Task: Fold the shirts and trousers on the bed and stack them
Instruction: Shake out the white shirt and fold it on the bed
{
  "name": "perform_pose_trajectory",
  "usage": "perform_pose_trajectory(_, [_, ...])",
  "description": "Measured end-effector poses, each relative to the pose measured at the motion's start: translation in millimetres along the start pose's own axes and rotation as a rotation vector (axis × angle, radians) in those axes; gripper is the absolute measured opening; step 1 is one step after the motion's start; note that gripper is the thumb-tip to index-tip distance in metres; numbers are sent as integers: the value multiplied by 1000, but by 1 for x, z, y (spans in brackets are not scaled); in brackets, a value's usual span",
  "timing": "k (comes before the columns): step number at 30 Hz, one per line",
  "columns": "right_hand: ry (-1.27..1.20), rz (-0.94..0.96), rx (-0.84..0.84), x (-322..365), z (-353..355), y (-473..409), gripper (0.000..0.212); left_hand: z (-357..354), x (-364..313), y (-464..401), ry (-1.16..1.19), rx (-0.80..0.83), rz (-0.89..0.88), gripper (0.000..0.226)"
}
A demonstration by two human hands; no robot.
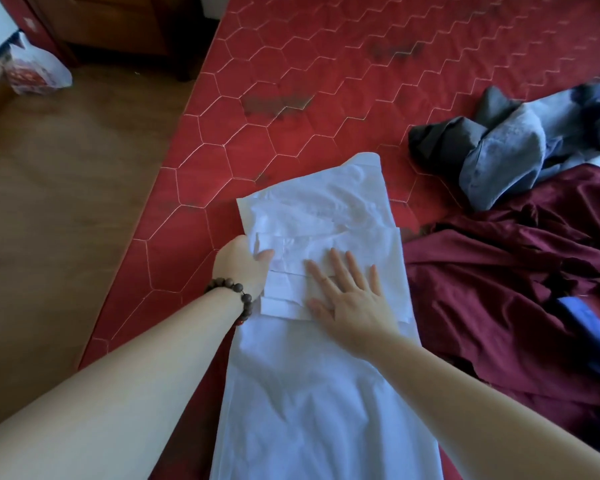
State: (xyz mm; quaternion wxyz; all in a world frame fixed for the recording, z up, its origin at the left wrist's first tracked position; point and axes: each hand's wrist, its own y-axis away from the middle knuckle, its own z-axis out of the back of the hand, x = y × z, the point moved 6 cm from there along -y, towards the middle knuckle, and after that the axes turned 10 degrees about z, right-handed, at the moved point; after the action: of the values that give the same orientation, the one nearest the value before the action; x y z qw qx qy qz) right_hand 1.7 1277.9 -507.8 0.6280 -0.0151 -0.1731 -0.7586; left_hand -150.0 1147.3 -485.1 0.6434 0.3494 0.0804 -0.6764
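A white shirt (312,393) lies lengthwise on the red quilted bed (309,81), its sides folded in to a long narrow strip. My left hand (241,266), a bead bracelet on its wrist, pinches the shirt's left edge, thumb on top and fingers under the cloth. My right hand (349,292) presses flat on the folded sleeve at the shirt's middle, fingers straight and spread. To the right lie a crumpled maroon garment (520,278) and a rumpled grey-blue garment (506,157) behind it.
The bed's left edge drops to a wooden floor (66,202). A plastic bag (35,69) sits on the floor by dark wooden furniture (118,26) at the top left. A blue piece of cloth (589,327) shows at the right edge.
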Motion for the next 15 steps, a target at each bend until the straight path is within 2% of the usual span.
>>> perform_pose_trajectory(4, [-17, 143, 68, 48, -8, 3, 59, 43, 47, 0, 24, -79, 43, 44])
perform_pose_trajectory(7, [-42, 147, 12, 65, -2, -12, 54, 72, 66, 2, -4, -214, 91, 30])
perform_pose_trajectory(8, [-41, 117, -30, 63, 1, -19, 53, 78, 65, 6, -79, -315, 68, 32])
perform_pose_trajectory(10, [-2, 55, -50, 55, 2, -32, 54, 71, 48, 22, -236, -411, -161, 41])
perform_pose_trajectory(12, [42, 27, 0, 46, -6, -40, 56, 37, 38, 39, -371, -259, -408, 51])
perform_pose_trajectory(14, [81, 60, 12, 37, -12, -40, 56, 2, 51, 45, -560, -87, -438, 62])
perform_pose_trajectory(15, [95, 92, 2, 34, -12, -40, 56, -6, 59, 46, -611, -75, -432, 64])
